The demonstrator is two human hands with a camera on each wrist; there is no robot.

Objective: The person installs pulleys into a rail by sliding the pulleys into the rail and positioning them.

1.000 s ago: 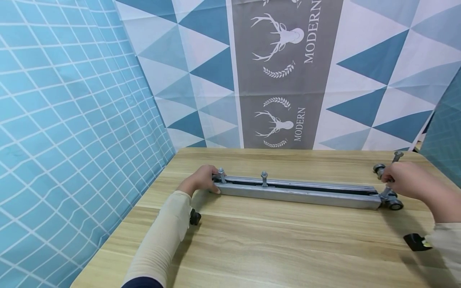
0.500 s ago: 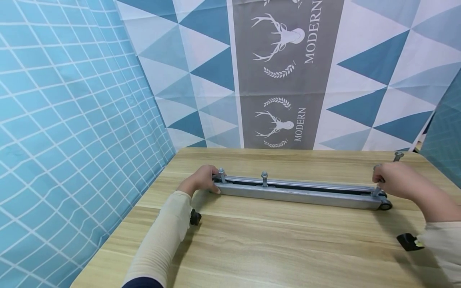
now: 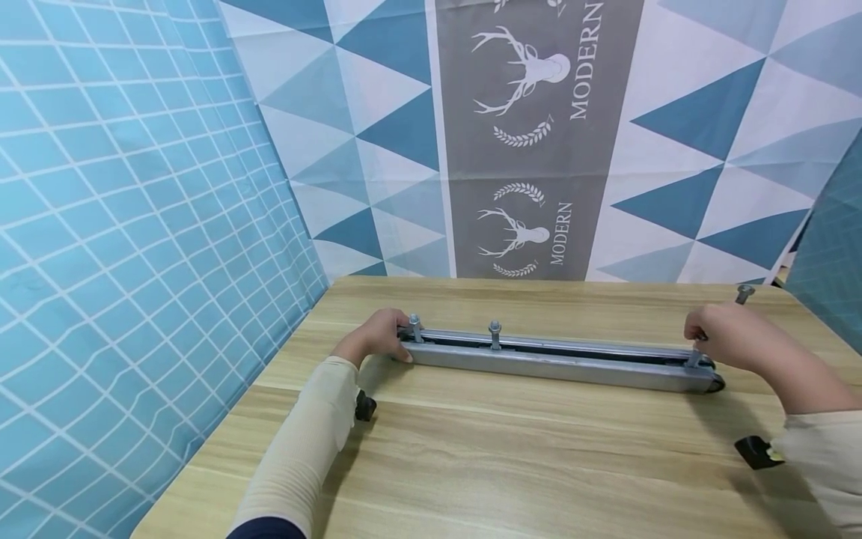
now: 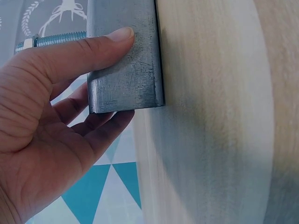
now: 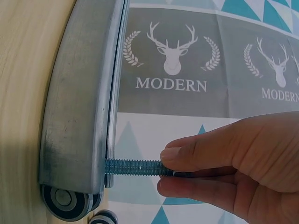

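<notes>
Your right hand [image 5: 224, 163] pinches the bolt [image 5: 133, 167] near its outer end, thumb and fingers closed to the width of the shank. Grip firmly enough to steer, without twisting the thread. In the right wrist view the bolt stands roughly square to the rail [image 3: 559, 365]; hold that angle, since a tilt would probably jam the wheels. A wheel [image 5: 64, 200] at the bolt's foot protrudes from the rail's right end, its upper part hidden by the wall, so the carriage appears partly inserted. To seat it, push along the rail's length, not down or sideways; if it binds, ease back and realign. Your left hand [image 4: 60, 107] grips the opposite end, thumb on the side wall and fingers curled about the end. Brace there to counter the push and prevent sliding on the table [image 3: 539, 464]. Two more bolts, the left bolt [image 3: 414, 329] and the middle bolt [image 3: 494, 335], stand upright in the slot; leave room between them and the incoming carriage.
</notes>
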